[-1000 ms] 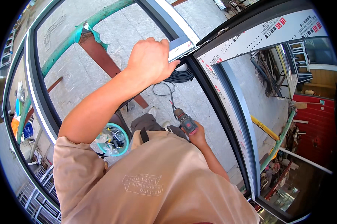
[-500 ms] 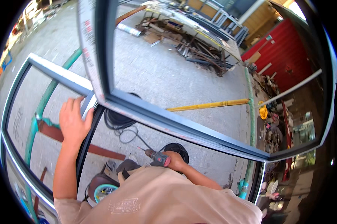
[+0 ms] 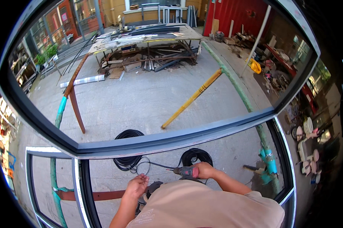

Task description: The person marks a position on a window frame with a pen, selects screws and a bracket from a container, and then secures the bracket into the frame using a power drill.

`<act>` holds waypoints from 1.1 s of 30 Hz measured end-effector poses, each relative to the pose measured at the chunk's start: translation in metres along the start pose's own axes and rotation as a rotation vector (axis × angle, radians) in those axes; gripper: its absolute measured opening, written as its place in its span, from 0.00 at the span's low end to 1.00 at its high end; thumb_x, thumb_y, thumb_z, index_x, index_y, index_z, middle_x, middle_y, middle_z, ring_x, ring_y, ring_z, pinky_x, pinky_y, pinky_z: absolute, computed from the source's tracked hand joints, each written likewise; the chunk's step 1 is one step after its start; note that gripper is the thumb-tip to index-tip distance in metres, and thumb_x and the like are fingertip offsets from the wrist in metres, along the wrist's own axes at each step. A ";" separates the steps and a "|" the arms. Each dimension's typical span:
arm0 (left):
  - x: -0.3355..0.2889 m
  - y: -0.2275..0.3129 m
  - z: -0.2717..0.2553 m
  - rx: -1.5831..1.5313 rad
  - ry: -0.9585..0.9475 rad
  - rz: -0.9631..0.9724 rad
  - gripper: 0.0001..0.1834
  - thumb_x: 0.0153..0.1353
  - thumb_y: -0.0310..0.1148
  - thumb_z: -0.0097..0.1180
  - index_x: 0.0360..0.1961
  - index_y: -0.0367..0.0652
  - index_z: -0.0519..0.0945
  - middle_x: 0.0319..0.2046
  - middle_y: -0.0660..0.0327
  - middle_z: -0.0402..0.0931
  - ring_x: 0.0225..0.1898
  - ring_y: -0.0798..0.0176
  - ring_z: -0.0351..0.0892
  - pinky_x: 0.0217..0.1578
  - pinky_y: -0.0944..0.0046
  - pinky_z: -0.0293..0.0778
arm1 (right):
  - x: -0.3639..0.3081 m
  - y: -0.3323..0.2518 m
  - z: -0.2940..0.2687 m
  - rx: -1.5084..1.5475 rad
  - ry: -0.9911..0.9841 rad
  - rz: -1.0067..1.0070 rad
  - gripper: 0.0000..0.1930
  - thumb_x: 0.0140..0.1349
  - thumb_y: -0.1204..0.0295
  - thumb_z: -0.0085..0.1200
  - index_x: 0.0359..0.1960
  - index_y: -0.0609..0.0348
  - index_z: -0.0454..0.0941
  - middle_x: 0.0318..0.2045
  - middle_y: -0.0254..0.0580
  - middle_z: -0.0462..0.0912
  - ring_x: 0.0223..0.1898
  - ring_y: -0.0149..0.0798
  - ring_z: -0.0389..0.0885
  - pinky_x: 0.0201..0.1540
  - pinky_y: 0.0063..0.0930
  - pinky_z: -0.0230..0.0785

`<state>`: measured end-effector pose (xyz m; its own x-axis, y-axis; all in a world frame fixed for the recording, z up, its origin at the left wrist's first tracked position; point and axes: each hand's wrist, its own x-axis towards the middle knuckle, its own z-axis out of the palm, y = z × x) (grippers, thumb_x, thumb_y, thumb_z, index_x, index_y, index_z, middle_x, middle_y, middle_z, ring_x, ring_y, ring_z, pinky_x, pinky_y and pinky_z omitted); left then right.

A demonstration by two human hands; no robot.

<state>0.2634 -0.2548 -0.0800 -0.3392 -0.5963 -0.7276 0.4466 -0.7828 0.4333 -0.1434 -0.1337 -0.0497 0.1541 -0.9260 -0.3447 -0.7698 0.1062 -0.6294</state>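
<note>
Right hand (image 3: 205, 170): closed around the grip of a red drill (image 3: 186, 171), nose pointing to the person's left, held level just under the frame rail (image 3: 171, 140). That height suits work on the rail's underside, by my reading.

Left hand (image 3: 136, 185): free, fingers loosely curled and half open, holding nothing; it hovers below the rail near the drill's tip, apart from it, likely ready to steady or feed something.

Drill: in the right hand, between the person's chest and the rail; a black cord (image 3: 150, 164) runs from it toward the coils.

Frame rail: dark grey metal, crossing the view from left to right, part of a large window frame propped upright.

Cable coils (image 3: 128, 136) (image 3: 196, 155): two black, flat on the concrete beyond the rail.

Yellow pole (image 3: 192, 98): lying aslant on the concrete.

Green pipe (image 3: 236, 85): leaning, apparently bracing the frame.

Metal stock table (image 3: 148, 38): far side of the yard.
</note>
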 end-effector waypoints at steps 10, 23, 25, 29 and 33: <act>0.040 -0.001 0.107 0.346 -0.110 0.006 0.10 0.78 0.36 0.61 0.55 0.46 0.80 0.56 0.56 0.84 0.56 0.58 0.85 0.55 0.63 0.83 | -0.048 0.024 -0.041 0.278 0.160 0.052 0.19 0.52 0.61 0.79 0.41 0.58 0.88 0.37 0.55 0.91 0.42 0.61 0.89 0.46 0.52 0.79; 0.068 -0.009 0.216 0.793 -0.497 -0.089 0.11 0.83 0.38 0.53 0.57 0.44 0.77 0.58 0.53 0.85 0.46 0.63 0.85 0.42 0.69 0.81 | -0.091 -0.012 -0.038 0.554 0.403 0.209 0.20 0.54 0.60 0.80 0.37 0.61 0.86 0.30 0.51 0.89 0.34 0.52 0.87 0.41 0.45 0.77; 0.073 -0.014 0.225 0.805 -0.507 -0.099 0.10 0.84 0.38 0.52 0.56 0.45 0.77 0.58 0.53 0.84 0.47 0.63 0.85 0.42 0.69 0.80 | -0.092 -0.014 -0.028 0.571 0.452 0.239 0.20 0.54 0.59 0.80 0.37 0.61 0.86 0.30 0.51 0.89 0.33 0.51 0.86 0.41 0.44 0.77; 0.091 -0.023 0.230 0.779 -0.544 -0.182 0.09 0.83 0.38 0.54 0.55 0.46 0.77 0.59 0.53 0.84 0.48 0.65 0.85 0.42 0.69 0.80 | -0.092 -0.008 -0.002 0.646 0.537 0.308 0.22 0.54 0.59 0.82 0.39 0.61 0.86 0.32 0.47 0.89 0.33 0.44 0.85 0.42 0.39 0.78; 0.093 -0.050 0.249 0.696 -0.521 -0.283 0.08 0.82 0.39 0.55 0.53 0.49 0.78 0.60 0.57 0.84 0.44 0.68 0.84 0.38 0.71 0.78 | -0.109 -0.002 0.013 0.797 0.581 0.373 0.21 0.54 0.61 0.81 0.41 0.61 0.87 0.35 0.45 0.91 0.36 0.42 0.87 0.45 0.39 0.79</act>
<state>0.0037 -0.3160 -0.0372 -0.7663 -0.2383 -0.5967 -0.2531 -0.7417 0.6212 -0.1501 -0.0286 -0.0199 -0.4916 -0.7944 -0.3568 -0.0451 0.4323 -0.9006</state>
